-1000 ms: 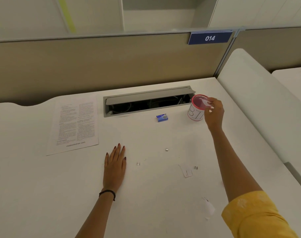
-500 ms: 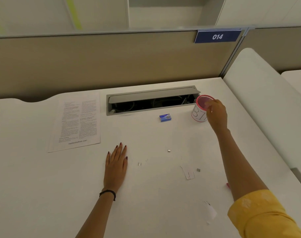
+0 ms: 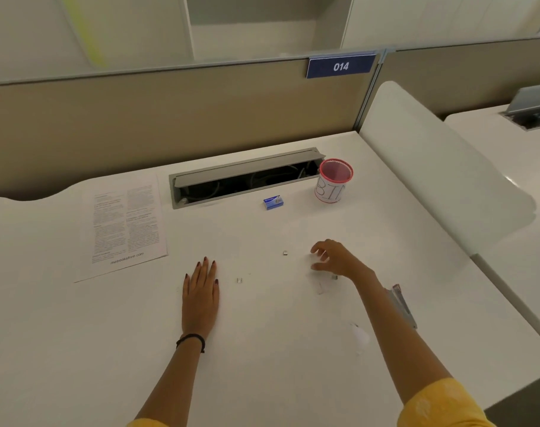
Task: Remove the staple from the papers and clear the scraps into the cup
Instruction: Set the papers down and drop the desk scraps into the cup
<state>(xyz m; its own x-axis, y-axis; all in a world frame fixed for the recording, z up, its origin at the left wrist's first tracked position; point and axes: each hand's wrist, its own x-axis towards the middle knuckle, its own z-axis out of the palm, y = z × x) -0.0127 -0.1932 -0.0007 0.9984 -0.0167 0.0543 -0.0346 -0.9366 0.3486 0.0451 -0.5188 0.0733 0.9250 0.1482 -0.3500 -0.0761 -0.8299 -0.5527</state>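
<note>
A red-rimmed cup [image 3: 335, 181] marked "BIN" stands at the back right of the white desk. The printed papers [image 3: 125, 224] lie flat at the left. Small metal staple bits lie on the desk: one [image 3: 285, 253] just left of my right hand, another [image 3: 239, 280] right of my left hand. A paper scrap [image 3: 319, 286] lies under my right wrist, a second scrap [image 3: 359, 335] nearer me. My right hand [image 3: 335, 258] hovers over the desk with fingers curled apart, holding nothing. My left hand [image 3: 201, 292] rests flat, palm down.
A small blue staple box [image 3: 273, 201] sits in front of the open cable tray [image 3: 247, 177]. A stapler-like tool [image 3: 403, 305] lies behind my right forearm. A beige partition closes the back; a white divider [image 3: 432, 167] bounds the right side.
My right hand has left the cup and come back toward me, down to the scraps in the desk's middle. My left hand has stayed flat.
</note>
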